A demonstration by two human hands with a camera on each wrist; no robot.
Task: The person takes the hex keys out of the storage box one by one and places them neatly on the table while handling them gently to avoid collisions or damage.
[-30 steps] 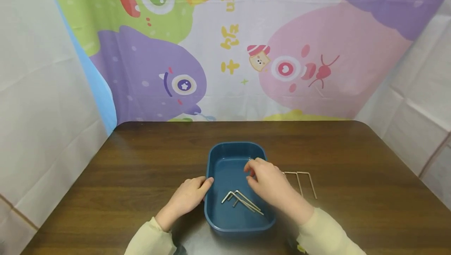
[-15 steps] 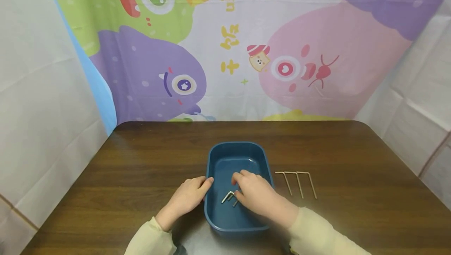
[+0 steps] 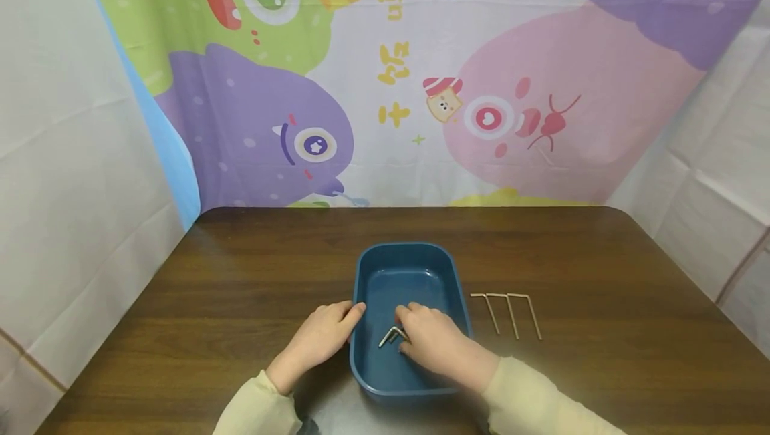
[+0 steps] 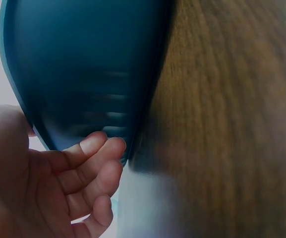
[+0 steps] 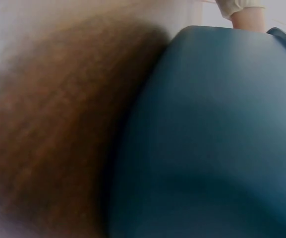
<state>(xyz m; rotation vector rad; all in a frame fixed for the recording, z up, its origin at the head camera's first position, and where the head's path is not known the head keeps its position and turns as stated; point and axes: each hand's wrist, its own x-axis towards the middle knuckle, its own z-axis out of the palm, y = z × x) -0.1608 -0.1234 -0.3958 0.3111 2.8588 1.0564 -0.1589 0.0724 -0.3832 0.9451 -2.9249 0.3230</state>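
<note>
A deep blue plastic bin stands on the table. My left hand holds its left rim, the thumb over the edge; in the left wrist view the left hand's fingers lie against the outer wall. Inside the bin, my right hand is lowered over a few silvery L-shaped hex keys, its fingertips and thumb right at them. The right hand hides most of their long arms, and I cannot tell if it grips one. The right wrist view shows only the bin's outer wall near the camera.
To the right of the bin, three hex keys lie in a row on the brown wooden table, their short arms at the far end. A cartoon-printed curtain hangs behind the table. White cloth sheets flank it.
My right hand has moved from the bin's right rim, left and down onto the hex keys inside. The left hand has stayed on the rim. The row of hex keys outside has come into full sight.
</note>
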